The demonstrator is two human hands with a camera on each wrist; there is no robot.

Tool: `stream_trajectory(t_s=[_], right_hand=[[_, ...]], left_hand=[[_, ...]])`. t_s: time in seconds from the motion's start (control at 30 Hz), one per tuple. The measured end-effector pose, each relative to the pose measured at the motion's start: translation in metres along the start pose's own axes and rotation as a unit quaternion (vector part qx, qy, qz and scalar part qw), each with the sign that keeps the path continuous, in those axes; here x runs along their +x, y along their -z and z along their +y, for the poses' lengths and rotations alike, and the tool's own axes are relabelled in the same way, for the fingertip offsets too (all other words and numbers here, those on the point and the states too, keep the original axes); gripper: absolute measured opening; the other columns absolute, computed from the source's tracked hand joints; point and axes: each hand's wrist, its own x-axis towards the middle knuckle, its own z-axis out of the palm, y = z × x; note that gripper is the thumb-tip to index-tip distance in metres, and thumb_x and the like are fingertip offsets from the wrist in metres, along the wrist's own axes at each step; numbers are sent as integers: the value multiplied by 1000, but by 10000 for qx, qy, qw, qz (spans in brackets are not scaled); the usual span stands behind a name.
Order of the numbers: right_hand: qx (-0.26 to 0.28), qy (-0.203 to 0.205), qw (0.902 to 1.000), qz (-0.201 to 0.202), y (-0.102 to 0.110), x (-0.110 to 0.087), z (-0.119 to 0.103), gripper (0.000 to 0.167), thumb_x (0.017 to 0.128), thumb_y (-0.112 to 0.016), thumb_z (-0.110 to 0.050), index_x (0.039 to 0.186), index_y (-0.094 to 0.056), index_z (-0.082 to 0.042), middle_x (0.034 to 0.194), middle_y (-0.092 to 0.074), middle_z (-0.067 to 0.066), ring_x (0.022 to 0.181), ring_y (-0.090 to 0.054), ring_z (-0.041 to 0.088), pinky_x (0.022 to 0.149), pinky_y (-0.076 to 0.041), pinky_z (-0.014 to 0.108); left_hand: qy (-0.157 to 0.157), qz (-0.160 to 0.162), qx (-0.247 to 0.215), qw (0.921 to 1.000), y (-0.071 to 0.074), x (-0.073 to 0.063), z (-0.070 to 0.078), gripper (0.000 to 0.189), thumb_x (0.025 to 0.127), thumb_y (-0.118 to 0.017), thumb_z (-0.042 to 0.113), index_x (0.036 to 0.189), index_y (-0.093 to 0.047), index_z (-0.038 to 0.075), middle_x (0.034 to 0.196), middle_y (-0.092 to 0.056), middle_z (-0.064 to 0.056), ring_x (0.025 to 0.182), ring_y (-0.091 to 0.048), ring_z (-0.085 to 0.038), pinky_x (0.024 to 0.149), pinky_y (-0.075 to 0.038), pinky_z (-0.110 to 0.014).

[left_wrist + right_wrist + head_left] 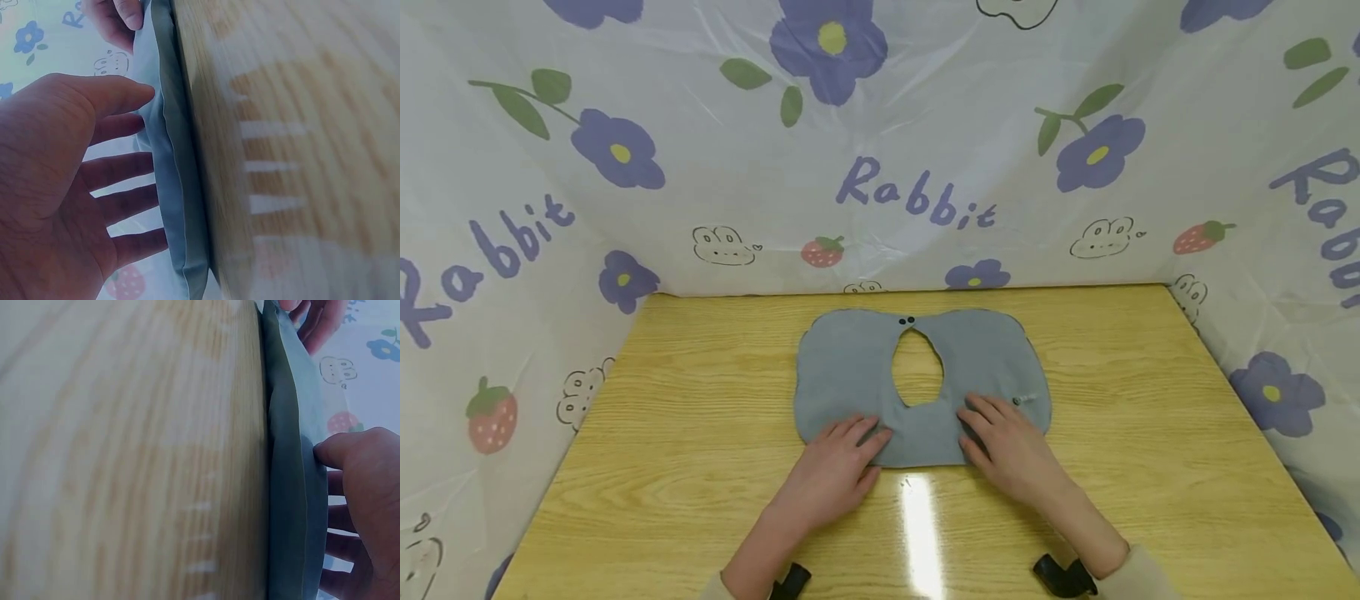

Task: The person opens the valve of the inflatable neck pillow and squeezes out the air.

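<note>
- Pillow (842, 358), grey-blue and wide with rounded corners, lies flat on the wood-grain tabletop (700, 500).
- An oval opening cuts through the pillow's middle, with bare wood showing inside it.
- Two black dots (907, 321) sit close together on the pillow's far edge, just beyond the opening.
- The left hand (838, 467) rests on the pillow's near left part; its fingers (128, 203) are released, spread and fairly straight, touching the fabric without grasping it.
- The right hand (1007, 442) rests on the pillow's near right part; its fingers (344, 544) are likewise loose and apart, laid on the fabric, clenched round nothing.
- A small printed logo (1024, 400) marks the pillow's right half, just beside the right hand.
- A seam runs along the pillow's near side, seen in both wrist views.
- A bright reflection (921, 533) streaks the wood on the near side of the pillow.
- Beyond the pillow hangs a white cloth (737, 167) printed with purple flowers, strawberries, rabbit faces and the word "Rabbit"; it also stands to the pillow's left and right.
</note>
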Motion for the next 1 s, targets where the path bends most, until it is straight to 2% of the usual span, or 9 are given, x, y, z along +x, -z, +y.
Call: stream_trajectory(t_s=[0.37, 0.6, 0.8, 1.0], right_hand=[[60, -45, 10000, 36, 1, 4, -6, 42, 97, -73, -24, 132, -67, -3, 137, -61, 19, 127, -56, 37, 102, -48, 55], [223, 232, 9993, 196, 3, 10, -18, 49, 96, -74, -25, 139, -61, -6, 141, -58, 20, 127, -56, 38, 103, -46, 55], [203, 556, 9981, 195, -3, 12, -28, 45, 95, -75, -26, 136, -65, -8, 145, -55, 18, 132, -51, 37, 106, -44, 53], [171, 671, 9976, 11, -11, 11, -33, 40, 95, -75, -26, 131, -68, -9, 145, -54, 17, 135, -48, 36, 108, -42, 53]], left_hand=[[-1, 3, 79, 10000, 1, 1, 0, 41, 97, -72, 29, 135, -67, 16, 139, -60, -9, 130, -54, -30, 106, -46, -49], [-393, 320, 143, 9986, 8, 5, 11, 40, 95, -74, 26, 133, -68, 15, 140, -60, -10, 133, -53, -29, 106, -47, -49], [-694, 317, 502, 9958, 2, 10, 21, 36, 99, -69, 28, 133, -69, 17, 140, -60, -9, 136, -52, -28, 106, -48, -48], [-692, 174, 544, 9960, -6, 14, 24, 33, 101, -68, 30, 131, -70, 17, 140, -60, -9, 137, -52, -29, 105, -49, -48]])
